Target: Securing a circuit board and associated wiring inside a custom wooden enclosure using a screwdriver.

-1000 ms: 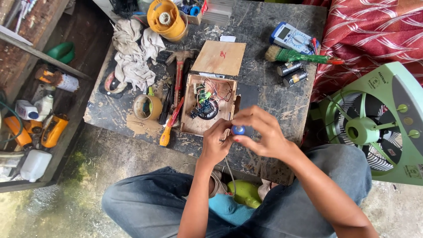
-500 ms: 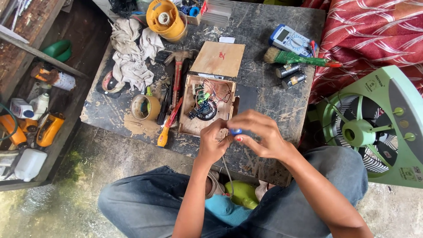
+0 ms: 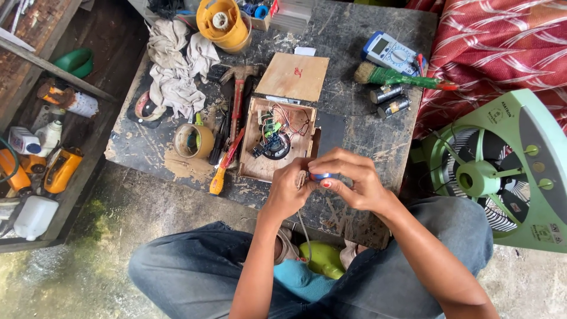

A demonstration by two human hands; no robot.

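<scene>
While both hands meet just in front of the open wooden box of wiring, the right hand pinches a small blue part between thumb and fingertips, and the left hand clenches a thin wire trailing down (its end hidden). Joining seems in hand; next needs steady alignment.

The table is dark, rough, scratched board, bearing a raw plywood box with a smooth wood lid, crumpled matt cloth rags near its far left corner, a glossy yellow plastic spool and two shiny metal cells.
</scene>
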